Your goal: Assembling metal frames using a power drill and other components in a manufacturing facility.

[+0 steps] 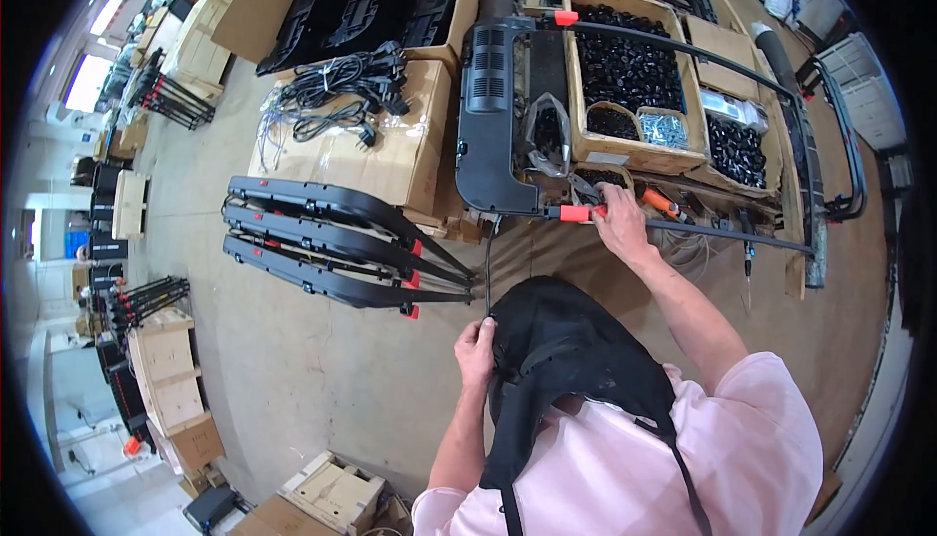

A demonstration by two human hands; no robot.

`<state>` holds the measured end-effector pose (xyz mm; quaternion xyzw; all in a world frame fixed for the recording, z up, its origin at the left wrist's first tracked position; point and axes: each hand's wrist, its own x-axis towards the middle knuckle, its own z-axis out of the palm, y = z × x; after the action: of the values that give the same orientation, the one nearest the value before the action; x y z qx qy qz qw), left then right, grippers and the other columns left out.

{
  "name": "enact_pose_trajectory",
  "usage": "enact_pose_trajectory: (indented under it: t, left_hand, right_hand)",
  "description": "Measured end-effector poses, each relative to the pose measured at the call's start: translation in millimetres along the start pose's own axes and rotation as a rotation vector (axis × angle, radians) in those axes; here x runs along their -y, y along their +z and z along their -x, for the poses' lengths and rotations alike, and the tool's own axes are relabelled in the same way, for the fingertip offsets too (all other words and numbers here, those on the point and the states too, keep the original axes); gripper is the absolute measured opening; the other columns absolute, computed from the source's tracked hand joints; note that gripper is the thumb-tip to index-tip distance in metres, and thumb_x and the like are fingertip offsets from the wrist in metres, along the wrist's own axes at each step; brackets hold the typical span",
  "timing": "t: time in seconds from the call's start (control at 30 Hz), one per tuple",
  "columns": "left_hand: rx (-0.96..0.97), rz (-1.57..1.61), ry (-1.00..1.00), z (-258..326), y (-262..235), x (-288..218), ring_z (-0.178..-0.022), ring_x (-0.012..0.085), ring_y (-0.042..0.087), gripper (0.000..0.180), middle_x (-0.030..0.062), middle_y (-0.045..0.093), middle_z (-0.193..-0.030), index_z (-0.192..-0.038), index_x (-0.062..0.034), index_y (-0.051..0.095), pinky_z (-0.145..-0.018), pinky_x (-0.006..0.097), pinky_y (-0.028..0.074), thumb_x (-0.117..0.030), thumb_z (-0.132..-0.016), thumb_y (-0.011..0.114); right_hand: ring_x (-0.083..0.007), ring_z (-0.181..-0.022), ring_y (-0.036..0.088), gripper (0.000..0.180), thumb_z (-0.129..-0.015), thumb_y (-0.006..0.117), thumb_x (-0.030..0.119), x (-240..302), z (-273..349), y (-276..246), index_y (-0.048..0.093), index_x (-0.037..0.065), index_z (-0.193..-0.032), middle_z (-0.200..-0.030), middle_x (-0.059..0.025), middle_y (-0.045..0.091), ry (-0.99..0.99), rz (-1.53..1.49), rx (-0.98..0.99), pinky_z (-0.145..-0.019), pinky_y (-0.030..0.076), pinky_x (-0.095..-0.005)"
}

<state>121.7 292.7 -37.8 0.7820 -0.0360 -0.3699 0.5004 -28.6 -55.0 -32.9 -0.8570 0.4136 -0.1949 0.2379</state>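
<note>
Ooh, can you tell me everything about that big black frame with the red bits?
The black frame lies roughly flat across the workbench. At its left is a chunky, plastic-looking housing with slotted vents. Two long, thin, metal-looking bars stretch rightward, with a red piece near each bar's left end. The right hand is at the near red piece. A dark cable runs from by the housing's near corner to the left hand; its join is unclear.
</note>
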Motion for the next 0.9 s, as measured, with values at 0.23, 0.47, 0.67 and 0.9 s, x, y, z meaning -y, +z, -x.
enact_pose_trajectory:
  t: [0.23, 0.47, 0.67, 0.9]
  left_hand:
    - [-0.045, 0.153, -0.029, 24, -3, 15, -0.079, 0.0079, 0.059, 0.026, -0.0006, 0.07, -0.088, -0.102, 0.0013, 0.076, -0.075, 0.027, 0.05, -0.024, -0.103, 0.071]
    - [-0.019, 0.113, -0.165, 41, -34, 12, -0.071, 0.0069, 0.054, 0.031, -0.0029, 0.065, -0.078, -0.098, -0.0008, 0.075, -0.067, 0.027, 0.045, -0.031, -0.101, 0.072]
    - [0.25, -0.084, -0.061, 47, -28, -34, -0.075, 0.0073, 0.057, 0.027, -0.0023, 0.066, -0.079, -0.1, -0.0024, 0.075, -0.07, 0.028, 0.048, -0.029, -0.101, 0.07]
    - [0.088, -0.021, -0.262, 33, -53, -31, -0.062, 0.0067, 0.045, 0.024, -0.0038, 0.054, -0.068, -0.09, -0.0037, 0.071, -0.058, 0.026, 0.035, -0.025, -0.101, 0.067]
  right_hand:
    - [-0.0387, -0.096, 0.068, 0.036, -0.092, 0.076, 0.012, 75, 12, -48, 0.065, 0.005, -0.126, -0.106, -0.0171, 0.071, -0.254, -0.286, -0.002, -0.086, 0.054, -0.0465]
    - [-0.0405, -0.103, 0.067, 0.036, -0.092, 0.074, 0.008, 33, -5, -9, 0.064, 0.004, -0.126, -0.107, -0.0203, 0.071, -0.105, -0.235, 0.119, -0.089, 0.054, -0.0486]
    - [-0.0387, -0.097, 0.066, 0.033, -0.087, 0.078, 0.009, 7, -1, 3, 0.066, 0.004, -0.117, -0.103, -0.0166, 0.068, -0.284, -0.229, 0.07, -0.086, 0.054, -0.0464]
    - [-0.0375, -0.094, 0.066, 0.033, -0.087, 0.078, 0.011, 13, -9, 1, 0.064, 0.004, -0.117, -0.101, -0.0155, 0.067, -0.334, -0.253, 0.015, -0.083, 0.054, -0.0458]
